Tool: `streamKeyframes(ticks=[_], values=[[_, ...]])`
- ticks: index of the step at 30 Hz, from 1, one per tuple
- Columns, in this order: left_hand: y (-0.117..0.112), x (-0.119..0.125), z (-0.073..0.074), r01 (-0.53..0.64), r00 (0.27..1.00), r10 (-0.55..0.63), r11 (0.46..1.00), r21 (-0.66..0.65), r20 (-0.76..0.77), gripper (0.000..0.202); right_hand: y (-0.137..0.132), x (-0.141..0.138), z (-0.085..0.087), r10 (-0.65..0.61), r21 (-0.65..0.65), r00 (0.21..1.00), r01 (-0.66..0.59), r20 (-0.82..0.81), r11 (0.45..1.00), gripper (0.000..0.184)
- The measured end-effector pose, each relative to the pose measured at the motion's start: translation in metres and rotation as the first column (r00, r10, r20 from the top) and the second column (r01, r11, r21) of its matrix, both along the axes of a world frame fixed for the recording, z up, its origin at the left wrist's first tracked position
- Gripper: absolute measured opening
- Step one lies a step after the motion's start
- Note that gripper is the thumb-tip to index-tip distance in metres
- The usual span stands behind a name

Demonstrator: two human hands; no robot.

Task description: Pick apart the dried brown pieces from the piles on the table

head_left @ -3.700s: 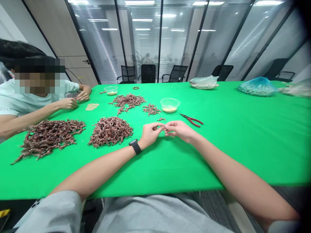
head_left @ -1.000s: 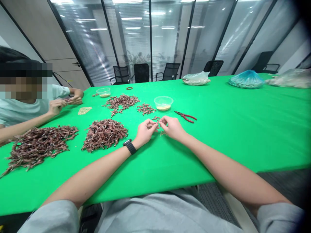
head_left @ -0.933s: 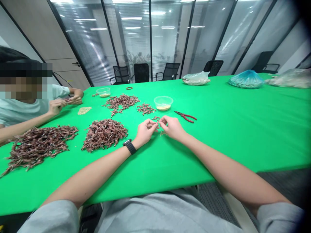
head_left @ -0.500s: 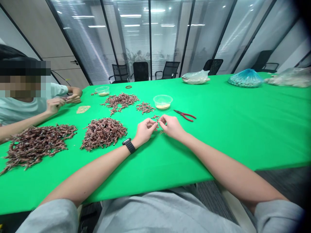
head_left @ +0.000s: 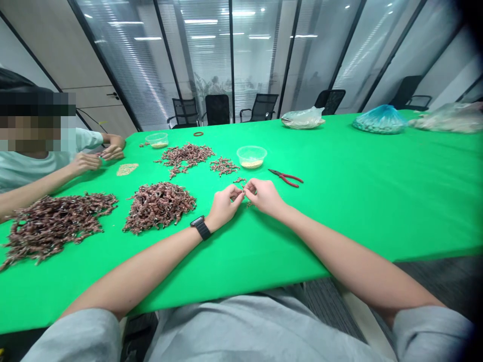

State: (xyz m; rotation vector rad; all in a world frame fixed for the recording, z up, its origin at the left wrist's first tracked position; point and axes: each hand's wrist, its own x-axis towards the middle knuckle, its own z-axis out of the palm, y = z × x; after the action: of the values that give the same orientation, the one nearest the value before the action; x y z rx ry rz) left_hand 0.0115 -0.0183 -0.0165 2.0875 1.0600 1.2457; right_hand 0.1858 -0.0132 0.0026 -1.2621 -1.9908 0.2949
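My left hand (head_left: pixel 225 203), with a dark watch on the wrist, is closed in a pinch. Its fingertips meet those of my right hand (head_left: pixel 265 195), pinched as well. Whatever sits between the fingertips is tiny and mostly hidden; it could be one of the small brown pieces. Just beyond my fingers lie a few small brown pieces (head_left: pixel 240 180). Some tiny pale bits (head_left: pixel 249 204) rest on the cloth under my right hand. A clear plastic bowl (head_left: pixel 252 152) with small yellowish pieces stands behind my hands. Red-handled pliers (head_left: pixel 286 178) lie to its right.
Brown pieces form a large heap (head_left: pixel 56 226), a second heap (head_left: pixel 160 206), and smaller piles (head_left: pixel 188 155) on the green cloth (head_left: pixel 358 201). At the left, a co-worker's hands (head_left: pixel 88 162) work near another bowl (head_left: pixel 157 140). Filled bags (head_left: pixel 380 119) stand along the far edge.
My hands stay pinched together at nearly the same spot, with slight finger movement. The view has shifted a little. The co-worker's hands have moved slightly.
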Motion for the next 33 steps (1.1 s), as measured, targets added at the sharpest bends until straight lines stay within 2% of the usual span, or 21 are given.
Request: streamKeyframes(ticks=[3,6,9,13,17,20,22,25,29,33], values=[[0.000,0.000,0.003,0.015,0.998,-0.012,0.999,-0.041,0.054,0.014,-0.001,-0.001,0.001,0.016,0.055,1.000,-0.017,0.012,0.998,0.005],[-0.001,-0.001,0.005,0.004,0.998,-0.002,1.000,-0.028,0.064,0.016,-0.003,-0.002,0.004,-0.004,0.036,0.999,0.006,-0.052,0.999,0.005],[-0.002,-0.001,0.005,-0.035,0.999,0.034,0.998,0.045,0.017,0.014,-0.002,-0.002,0.006,-0.039,-0.104,0.977,0.018,-0.208,0.994,0.006],[-0.002,-0.001,0.003,-0.054,0.998,0.055,0.993,0.106,-0.009,0.013,0.003,0.001,0.003,-0.014,-0.318,0.899,-0.141,-0.439,0.938,0.013],[-0.001,-0.001,0.002,-0.048,0.999,0.049,0.994,0.101,-0.005,0.013,0.008,0.004,0.000,0.003,-0.355,0.844,-0.229,-0.536,0.906,0.017],[-0.001,0.000,0.003,-0.039,0.999,0.038,0.997,0.067,0.003,0.013,0.010,0.008,0.002,0.065,-0.247,0.889,-0.196,-0.454,0.949,0.017],[-0.002,0.000,0.004,-0.028,1.000,0.028,0.999,0.037,0.013,0.014,0.011,0.012,0.005,0.136,-0.079,0.941,-0.168,-0.309,0.983,0.013],[-0.003,0.001,0.005,-0.013,0.999,0.013,1.000,0.011,0.042,0.015,0.011,0.017,0.009,0.230,0.125,0.969,-0.219,-0.085,0.968,0.009],[-0.004,0.001,0.006,-0.001,0.998,0.000,1.000,0.009,0.068,0.015,0.008,0.020,0.013,0.290,0.196,0.952,-0.303,0.096,0.932,0.011],[-0.004,0.001,0.007,0.001,0.998,-0.002,1.000,0.010,0.064,0.015,0.004,0.017,0.013,0.286,0.216,0.939,-0.324,0.189,0.921,0.014]])
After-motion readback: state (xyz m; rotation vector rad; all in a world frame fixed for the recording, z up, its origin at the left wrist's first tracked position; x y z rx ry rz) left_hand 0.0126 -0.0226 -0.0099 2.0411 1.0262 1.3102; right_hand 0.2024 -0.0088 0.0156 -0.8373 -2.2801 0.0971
